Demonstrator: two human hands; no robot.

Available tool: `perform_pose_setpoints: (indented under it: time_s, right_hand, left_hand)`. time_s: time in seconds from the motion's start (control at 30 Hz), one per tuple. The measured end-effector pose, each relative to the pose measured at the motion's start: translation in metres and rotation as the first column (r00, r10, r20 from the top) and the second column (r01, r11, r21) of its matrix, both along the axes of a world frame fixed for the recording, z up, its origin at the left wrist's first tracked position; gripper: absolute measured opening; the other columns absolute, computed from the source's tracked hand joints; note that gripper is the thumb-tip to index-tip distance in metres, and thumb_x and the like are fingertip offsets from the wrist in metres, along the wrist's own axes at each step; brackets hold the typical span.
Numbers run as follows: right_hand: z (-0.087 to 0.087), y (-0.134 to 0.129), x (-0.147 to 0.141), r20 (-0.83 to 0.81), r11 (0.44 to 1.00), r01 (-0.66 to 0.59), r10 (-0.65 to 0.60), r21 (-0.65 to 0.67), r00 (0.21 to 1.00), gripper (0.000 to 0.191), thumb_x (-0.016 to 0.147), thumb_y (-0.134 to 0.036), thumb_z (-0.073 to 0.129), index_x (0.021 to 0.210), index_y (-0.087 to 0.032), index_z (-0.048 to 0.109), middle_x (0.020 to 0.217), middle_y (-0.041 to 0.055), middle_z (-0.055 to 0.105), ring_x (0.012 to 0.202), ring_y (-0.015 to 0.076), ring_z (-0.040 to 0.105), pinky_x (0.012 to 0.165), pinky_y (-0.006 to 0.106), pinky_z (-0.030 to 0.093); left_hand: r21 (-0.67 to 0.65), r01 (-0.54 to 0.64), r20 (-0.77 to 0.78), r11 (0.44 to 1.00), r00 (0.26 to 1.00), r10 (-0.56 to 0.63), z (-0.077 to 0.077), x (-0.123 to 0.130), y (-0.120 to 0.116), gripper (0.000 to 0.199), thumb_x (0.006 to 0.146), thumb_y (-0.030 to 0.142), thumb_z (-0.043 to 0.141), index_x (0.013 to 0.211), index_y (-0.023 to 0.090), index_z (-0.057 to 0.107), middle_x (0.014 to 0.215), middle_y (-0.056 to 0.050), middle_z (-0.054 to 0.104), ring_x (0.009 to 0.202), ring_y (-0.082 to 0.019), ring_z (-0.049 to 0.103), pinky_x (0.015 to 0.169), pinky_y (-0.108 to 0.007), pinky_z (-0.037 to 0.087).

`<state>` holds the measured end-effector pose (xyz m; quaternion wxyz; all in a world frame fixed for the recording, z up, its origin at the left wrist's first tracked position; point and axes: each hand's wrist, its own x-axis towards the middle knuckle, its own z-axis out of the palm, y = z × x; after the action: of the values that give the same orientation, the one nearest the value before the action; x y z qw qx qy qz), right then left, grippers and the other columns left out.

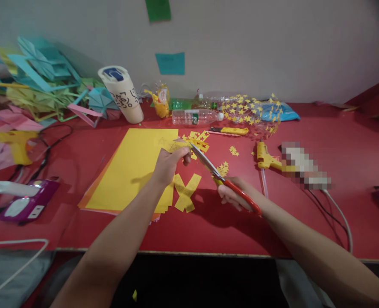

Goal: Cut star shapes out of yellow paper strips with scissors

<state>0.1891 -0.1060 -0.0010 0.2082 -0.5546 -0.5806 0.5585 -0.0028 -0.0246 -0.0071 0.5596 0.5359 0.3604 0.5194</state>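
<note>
My left hand pinches a small piece of yellow paper with pencil lines on it, above the right edge of a stack of yellow sheets. Wrapped around red-handled scissors is my right hand. The scissor blades point up and left, their tips close to my left fingertips. Two crossed yellow paper strips with faint markings lie below. Star-holed yellow scraps lie behind the blades. Small cut stars sit in little piles to the right.
Along the wall stand a white tumbler, a clear bottle and strings of yellow stars. A yellow cutter lies in front. Yellow glue guns rest at both sides. Folded coloured paper fills the left.
</note>
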Motion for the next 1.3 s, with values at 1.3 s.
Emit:
perform_pose_setpoints:
  time_s: [1.3]
  right_hand:
    - [0.003,0.001,0.002,0.066,0.998,-0.013,0.016,-0.056,0.998,0.048,0.068,-0.061,0.060,0.056,-0.018,0.044,0.043,-0.0033,0.052,0.027,0.0038,0.037,0.028,0.017,0.027]
  left_hand:
    - [-0.015,0.063,-0.075,0.998,0.995,-0.064,0.006,-0.015,0.009,0.018,0.064,0.019,0.061,0.047,0.016,0.059,0.042,0.002,0.053,0.041,-0.007,0.047,0.042,-0.021,0.039]
